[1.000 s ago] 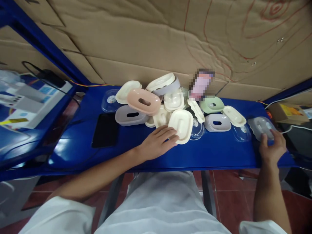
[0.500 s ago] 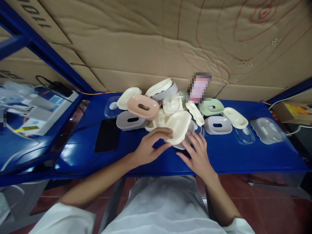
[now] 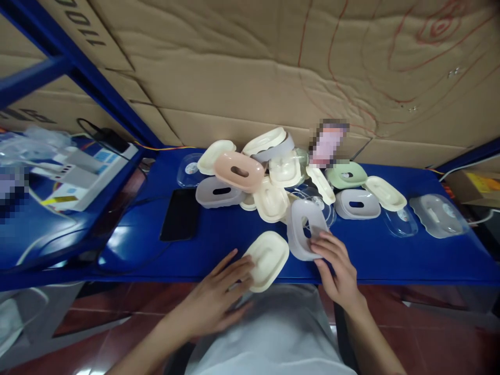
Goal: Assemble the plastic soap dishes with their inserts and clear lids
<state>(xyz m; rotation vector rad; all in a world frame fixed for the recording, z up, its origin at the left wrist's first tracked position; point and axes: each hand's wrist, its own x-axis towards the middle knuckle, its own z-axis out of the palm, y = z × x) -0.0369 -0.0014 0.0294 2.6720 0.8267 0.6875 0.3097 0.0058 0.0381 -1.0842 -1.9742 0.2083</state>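
My left hand [image 3: 224, 291] is at the table's front edge, its fingertips over the left side of a cream oval soap-dish tray [image 3: 271, 258]. Its thumb is blurred below the tray, and whatever grips the underside is hidden. My right hand [image 3: 338, 265] has its fingers over the near right rim of a pale lilac soap-dish base [image 3: 299, 229] with an oval slot, the thumb outside the wall. This base is tilted. Behind it lie a cream tray [image 3: 271, 200], a peach base [image 3: 239, 171] and another lilac base [image 3: 219, 192].
On the blue table [image 3: 219, 245] lies a black phone [image 3: 178, 214] at left. Several more dish parts are to the right, including a green base [image 3: 346, 174] and a clear lid [image 3: 439, 216]. A white power strip [image 3: 89, 179] stands far left; cardboard [image 3: 219, 67] walls the back.
The cream tray has come away from the lilac base and moved toward me with my left hand. My right hand has taken hold of the base, now uncovered. The view has shifted slightly.
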